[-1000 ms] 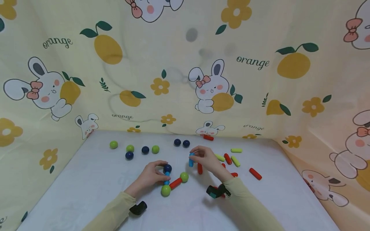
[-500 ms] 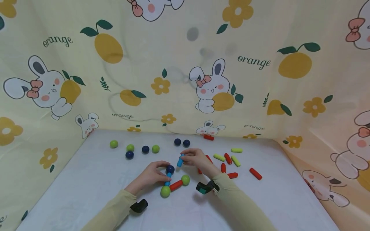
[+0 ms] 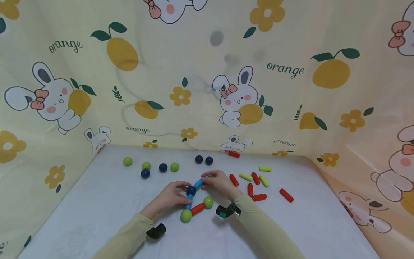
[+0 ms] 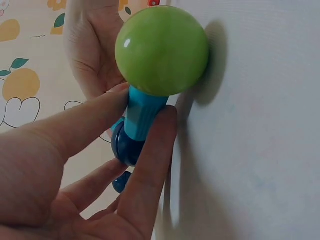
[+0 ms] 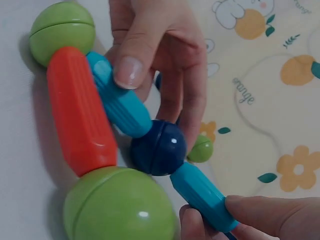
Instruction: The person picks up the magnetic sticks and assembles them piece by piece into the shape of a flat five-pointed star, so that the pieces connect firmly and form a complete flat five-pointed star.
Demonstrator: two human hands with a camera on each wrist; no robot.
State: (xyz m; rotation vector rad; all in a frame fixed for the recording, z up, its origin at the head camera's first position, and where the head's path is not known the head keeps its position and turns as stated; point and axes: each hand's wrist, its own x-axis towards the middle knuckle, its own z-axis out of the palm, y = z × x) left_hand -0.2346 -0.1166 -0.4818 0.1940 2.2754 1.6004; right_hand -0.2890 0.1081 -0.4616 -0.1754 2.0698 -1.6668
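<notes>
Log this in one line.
left hand: grips near blue rod; right hand: pinches far blue rod against navy ball; red rod: unheld

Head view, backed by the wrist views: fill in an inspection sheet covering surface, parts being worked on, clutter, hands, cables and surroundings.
Surface: white tabletop, parts lying on it.
Parts: red rod joins two green balls; near blue rod links one of them to a navy ball; far blue rod meets that navy ball.
Clutter: loose balls, three green, four navy; loose rods, three yellow-green, six red in view.
Hands: left hand pinches the near blue rod; right hand pinches the far one.
Cables: nothing seen.
Surroundings: backdrop printed with rabbits and oranges.
</notes>
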